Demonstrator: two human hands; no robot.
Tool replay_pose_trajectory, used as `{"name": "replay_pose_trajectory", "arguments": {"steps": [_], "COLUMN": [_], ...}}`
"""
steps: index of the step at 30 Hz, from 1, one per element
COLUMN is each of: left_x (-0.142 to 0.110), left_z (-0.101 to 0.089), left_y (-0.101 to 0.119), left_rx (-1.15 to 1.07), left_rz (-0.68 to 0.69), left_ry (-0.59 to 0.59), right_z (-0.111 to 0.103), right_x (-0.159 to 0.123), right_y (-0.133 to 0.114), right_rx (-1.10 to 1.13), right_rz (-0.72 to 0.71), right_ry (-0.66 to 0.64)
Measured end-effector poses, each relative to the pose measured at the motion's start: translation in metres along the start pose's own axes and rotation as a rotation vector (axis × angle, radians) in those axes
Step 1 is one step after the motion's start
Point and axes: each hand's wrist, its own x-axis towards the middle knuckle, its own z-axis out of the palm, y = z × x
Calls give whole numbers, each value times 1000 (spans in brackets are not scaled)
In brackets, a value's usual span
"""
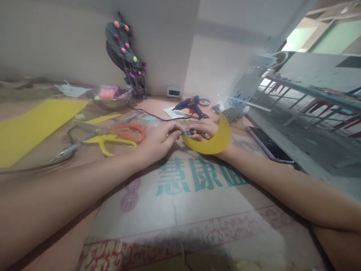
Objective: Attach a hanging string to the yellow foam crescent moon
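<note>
Board [175, 226] under the arms is biggest: teal chars 慧康 legible, 3rd one partly hidden by R forearm; purple print [130, 197] nr L forearm too blurry to read. L hand [159, 142]: thumb + index pinched tight on a small grey bit. R hand [206, 127]: fingers half-curled at the bit's other end; palm partly behind the crescent, so can't tell how firm its grip is. Yellow crescent [210, 146] curves below & right of R fingers, above board. Clock [174, 92] by wall: digits unreadable. Grey bit [187, 132], betw. both hands' fingertips, mostly covered, details unclear.
</note>
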Motion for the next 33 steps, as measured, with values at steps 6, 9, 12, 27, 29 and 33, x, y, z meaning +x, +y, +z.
{"name": "replay_pose_trajectory", "arguments": {"steps": [6, 9, 12, 27, 29, 33], "left_x": [-2, -2, -1, -1, -1, 0], "left_z": [0, 0, 0, 0, 0, 0], "left_y": [-2, -1, 0, 0, 0, 0], "left_rx": [-18, -20, -24, -18, -23, -34], "left_rz": [2, 9, 0, -7, -7, -9], "left_ry": [1, 4, -1, -2, -5, -9], "right_z": [4, 3, 1, 4, 7, 9], "right_x": [0, 1, 1, 0, -1, -3], "right_y": [2, 2, 1, 2, 4, 6], "right_rx": [9, 25, 29, 33, 30, 36], "right_rz": [46, 56, 58, 55, 51, 66], "right_ry": [-7, -18, -38, -18, 27, 53]}}
